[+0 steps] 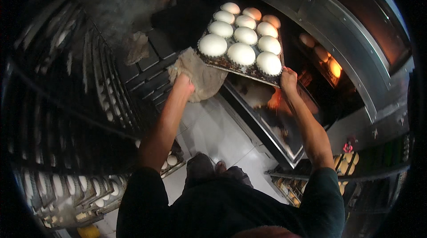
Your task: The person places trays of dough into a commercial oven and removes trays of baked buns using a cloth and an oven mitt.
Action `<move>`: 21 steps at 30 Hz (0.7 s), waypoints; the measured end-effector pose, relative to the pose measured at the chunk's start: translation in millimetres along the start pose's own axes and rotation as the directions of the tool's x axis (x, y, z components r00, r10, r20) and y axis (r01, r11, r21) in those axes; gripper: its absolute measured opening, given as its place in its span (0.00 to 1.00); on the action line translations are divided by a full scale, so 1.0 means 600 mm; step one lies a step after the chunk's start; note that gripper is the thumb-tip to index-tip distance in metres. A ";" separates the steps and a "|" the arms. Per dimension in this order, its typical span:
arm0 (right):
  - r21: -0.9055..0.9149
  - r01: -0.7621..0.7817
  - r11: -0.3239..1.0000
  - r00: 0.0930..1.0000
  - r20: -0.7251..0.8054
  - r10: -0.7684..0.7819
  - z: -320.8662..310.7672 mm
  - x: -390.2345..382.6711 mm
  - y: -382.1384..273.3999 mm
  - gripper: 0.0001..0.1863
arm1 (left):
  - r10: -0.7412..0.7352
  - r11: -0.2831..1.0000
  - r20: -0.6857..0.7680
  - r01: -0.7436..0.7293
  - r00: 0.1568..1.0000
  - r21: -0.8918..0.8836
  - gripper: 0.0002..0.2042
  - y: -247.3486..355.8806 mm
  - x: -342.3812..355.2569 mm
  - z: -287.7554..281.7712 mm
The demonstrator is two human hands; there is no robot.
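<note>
I hold a dark metal tray (pixel 240 72) of several round white dough buns (pixel 241 53) in fluted cups, some at the far end lit orange. My left hand (pixel 184 84) is closed on a crumpled beige cloth (pixel 204 80) at the tray's left corner; whether its fingers reach the metal under the cloth is hidden. My right hand (pixel 288 79) grips the tray's right corner barehanded. Just right of the tray is an open oven (pixel 344 95) with glowing light and more buns (pixel 333 67) on a tray inside.
A shiny metal ledge (pixel 280 144) runs below the oven opening. Dark racks of trays (pixel 71 183) stand at left, and another rack with browned buns (pixel 347 162) at lower right. Another rag (pixel 137 46) lies at upper left. Tiled floor (pixel 209 131) shows around my legs.
</note>
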State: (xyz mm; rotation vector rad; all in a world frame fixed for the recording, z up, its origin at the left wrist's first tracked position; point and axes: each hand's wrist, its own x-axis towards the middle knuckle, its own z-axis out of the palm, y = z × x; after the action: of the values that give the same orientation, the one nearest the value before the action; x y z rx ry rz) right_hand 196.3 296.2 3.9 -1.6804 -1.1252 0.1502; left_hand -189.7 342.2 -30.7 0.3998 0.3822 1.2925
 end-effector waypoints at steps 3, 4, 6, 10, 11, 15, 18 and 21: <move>0.057 -0.033 0.998 0.991 0.130 0.025 -0.073 -0.011 -0.011 0.17 | 0.002 1.000 -0.014 -0.003 1.000 -0.021 0.20 -0.010 -0.036 0.080; 0.076 -0.032 0.997 0.985 0.174 0.018 -0.100 -0.011 -0.014 0.17 | 0.035 0.999 -0.002 -0.035 0.999 -0.029 0.20 -0.017 -0.028 0.094; 0.438 -0.219 0.872 0.942 0.326 0.073 -0.109 -0.085 -0.152 0.21 | 0.109 0.994 -0.028 -0.109 0.994 0.000 0.20 0.035 0.004 0.077; 0.001 0.449 0.893 0.829 0.373 -0.417 -0.176 -0.185 -0.101 0.20 | 0.040 0.999 0.031 -0.041 0.999 0.018 0.22 0.001 0.039 0.078; -0.176 0.643 0.746 0.753 0.323 -0.573 -0.185 -0.178 -0.086 0.19 | 0.011 1.000 0.087 -0.010 0.996 -0.015 0.22 -0.011 0.050 0.072; -0.348 0.794 0.498 0.597 0.292 -0.747 -0.176 -0.232 -0.139 0.16 | -0.008 0.996 0.191 0.025 0.982 -0.091 0.22 -0.001 -0.008 0.079; -0.418 0.789 0.450 0.591 0.315 -0.743 -0.215 -0.258 -0.121 0.15 | -0.080 0.989 0.178 0.100 0.981 -0.106 0.22 -0.054 -0.181 0.142; -0.477 0.723 0.500 0.681 0.370 -0.632 -0.261 -0.303 -0.172 0.13 | -0.111 0.986 0.177 0.130 0.978 -0.105 0.23 -0.058 -0.396 0.171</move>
State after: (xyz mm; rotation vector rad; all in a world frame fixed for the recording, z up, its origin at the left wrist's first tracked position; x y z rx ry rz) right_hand 126.9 56.1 80.3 -1.6008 -2.0402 -0.6814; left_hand -165.5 96.1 53.5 0.3799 0.1828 1.1464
